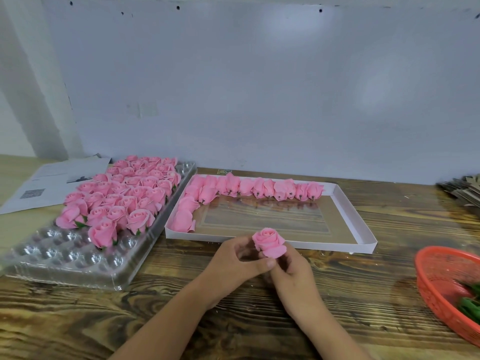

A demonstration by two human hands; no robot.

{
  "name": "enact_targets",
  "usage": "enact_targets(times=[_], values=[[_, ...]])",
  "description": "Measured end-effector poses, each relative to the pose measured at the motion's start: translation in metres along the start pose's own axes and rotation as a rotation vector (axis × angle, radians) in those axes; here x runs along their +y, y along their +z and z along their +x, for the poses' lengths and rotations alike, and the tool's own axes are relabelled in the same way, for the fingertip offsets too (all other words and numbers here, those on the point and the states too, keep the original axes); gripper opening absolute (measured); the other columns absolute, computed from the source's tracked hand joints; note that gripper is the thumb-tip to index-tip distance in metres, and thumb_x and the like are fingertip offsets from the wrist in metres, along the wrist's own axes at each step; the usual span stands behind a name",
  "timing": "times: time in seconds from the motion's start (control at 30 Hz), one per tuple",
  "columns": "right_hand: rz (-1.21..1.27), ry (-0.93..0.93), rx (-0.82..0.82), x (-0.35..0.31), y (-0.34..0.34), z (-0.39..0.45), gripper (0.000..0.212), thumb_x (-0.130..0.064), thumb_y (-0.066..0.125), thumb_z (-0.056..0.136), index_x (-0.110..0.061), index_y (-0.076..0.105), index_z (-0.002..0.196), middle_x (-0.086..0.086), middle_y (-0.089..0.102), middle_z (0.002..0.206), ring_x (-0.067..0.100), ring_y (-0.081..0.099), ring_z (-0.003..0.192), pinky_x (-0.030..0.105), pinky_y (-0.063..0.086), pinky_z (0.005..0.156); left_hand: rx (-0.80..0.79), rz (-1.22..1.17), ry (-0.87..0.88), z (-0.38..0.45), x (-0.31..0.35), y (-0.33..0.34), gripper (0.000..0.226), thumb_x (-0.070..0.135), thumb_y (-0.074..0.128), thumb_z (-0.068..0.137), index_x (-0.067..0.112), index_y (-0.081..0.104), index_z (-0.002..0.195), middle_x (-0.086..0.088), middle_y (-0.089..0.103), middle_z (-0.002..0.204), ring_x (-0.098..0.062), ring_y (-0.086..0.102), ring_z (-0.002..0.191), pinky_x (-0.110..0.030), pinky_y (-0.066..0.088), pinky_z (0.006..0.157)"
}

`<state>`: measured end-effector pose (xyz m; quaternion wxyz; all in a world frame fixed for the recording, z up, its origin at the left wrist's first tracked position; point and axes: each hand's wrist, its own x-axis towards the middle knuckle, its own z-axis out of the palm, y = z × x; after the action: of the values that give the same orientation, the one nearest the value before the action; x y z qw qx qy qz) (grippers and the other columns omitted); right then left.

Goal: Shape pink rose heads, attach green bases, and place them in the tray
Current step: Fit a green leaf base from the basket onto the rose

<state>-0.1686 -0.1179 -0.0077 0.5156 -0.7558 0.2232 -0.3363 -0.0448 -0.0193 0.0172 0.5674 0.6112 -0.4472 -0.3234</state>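
Both hands meet at centre of the desk (259, 320), just in front of the white box (363, 224). Left hand (233, 261) and right hand (293, 276) hold one pink rose (270, 242) between them, bloom up, raised a little off the wood. Left fingers (265, 262) curled round the rose's lower part, thumb tip pressing at its base; right fingers also curled, gripping from below/behind, w/ the rose's underside hidden by them, so can't tell if a green base is on it. Clear tray (65, 258) sits to the left, angled, its far portion packed w/ finished roses (122, 196) showing bits of green at their bottoms; near rows of cups hold nothing, approx. 3 rows. The nearest finished rose stands alone at the front edge of the filled area. White box lies right beside the tray, touching or nearly so at the near corner. Inside it, unshaped heads (259, 188) lie on their sides in a row along the far wall, dark stubs pointing toward the viewer, plus a few more down the left wall; rest of the box floor is see-through, wood grain visible under it. Red basket (431, 281) at right edge, partly cut off, w/ green bases (470, 305) in it. Printed paper (44, 185) lies far left behind the tray. Stack of flat cardboard pieces (465, 190) far right, by the wall (259, 87).
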Motion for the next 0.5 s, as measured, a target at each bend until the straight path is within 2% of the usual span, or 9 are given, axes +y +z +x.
enact_targets(times=[0.1, 0.2, 0.33, 0.4, 0.5], values=[[-0.039, -0.002, 0.005, 0.0018, 0.001, 0.0005, 0.021, -0.018, 0.067, 0.091, -0.037, 0.068, 0.1, -0.006, 0.071, 0.081, 0.01, 0.059, 0.068, 0.029, 0.05, 0.067, 0.064, 0.035, 0.047, -0.0003, 0.0004, 0.0012, 0.028, 0.031, 0.078, 0.087, 0.036, 0.076, 0.114, 0.013, 0.076, 0.111, -0.004, 0.069, 0.108, -0.015, 0.051, 0.091], [-0.077, -0.005, -0.039, 0.0036, 0.0019, -0.0003, 0.024, -0.021, 0.067, 0.091, -0.037, 0.069, 0.109, -0.003, 0.072, 0.085, 0.015, 0.062, 0.072, 0.036, 0.054, 0.07, 0.101, 0.056, 0.063, 0.0007, 0.0, 0.0008, 0.023, 0.028, 0.077, 0.088, 0.037, 0.077, 0.11, 0.013, 0.077, 0.107, -0.005, 0.07, 0.106, -0.022, 0.052, 0.094], [0.028, 0.055, -0.036, 0.003, 0.0023, 0.0004, 0.034, -0.009, 0.061, 0.085, -0.036, 0.071, 0.101, 0.005, 0.073, 0.087, 0.029, 0.067, 0.078, 0.053, 0.057, 0.074, 0.053, 0.094, 0.05, 0.0005, 0.0, -0.0007, 0.031, 0.027, 0.079, 0.087, 0.038, 0.074, 0.116, 0.013, 0.076, 0.111, -0.005, 0.069, 0.107, -0.024, 0.052, 0.097], [0.025, 0.072, -0.021, 0.004, 0.0019, 0.0015, 0.036, -0.004, 0.06, 0.082, -0.035, 0.072, 0.095, 0.009, 0.072, 0.083, 0.029, 0.068, 0.075, 0.056, 0.057, 0.073, 0.044, 0.089, 0.055, 0.0002, -0.0005, -0.0011, 0.035, 0.022, 0.08, 0.086, 0.044, 0.074, 0.112, 0.014, 0.076, 0.11, -0.004, 0.069, 0.105, -0.017, 0.051, 0.093], [-0.014, 0.066, -0.037, 0.0046, 0.0028, 0.0006, 0.026, -0.009, 0.063, 0.086, -0.031, 0.072, 0.095, 0.006, 0.072, 0.081, 0.024, 0.069, 0.074, 0.055, 0.058, 0.072, 0.079, 0.108, 0.065, 0.0015, -0.0038, -0.002, 0.031, 0.021, 0.08, 0.087, 0.038, 0.075, 0.113, 0.014, 0.077, 0.107, -0.003, 0.07, 0.103, -0.017, 0.052, 0.089]])
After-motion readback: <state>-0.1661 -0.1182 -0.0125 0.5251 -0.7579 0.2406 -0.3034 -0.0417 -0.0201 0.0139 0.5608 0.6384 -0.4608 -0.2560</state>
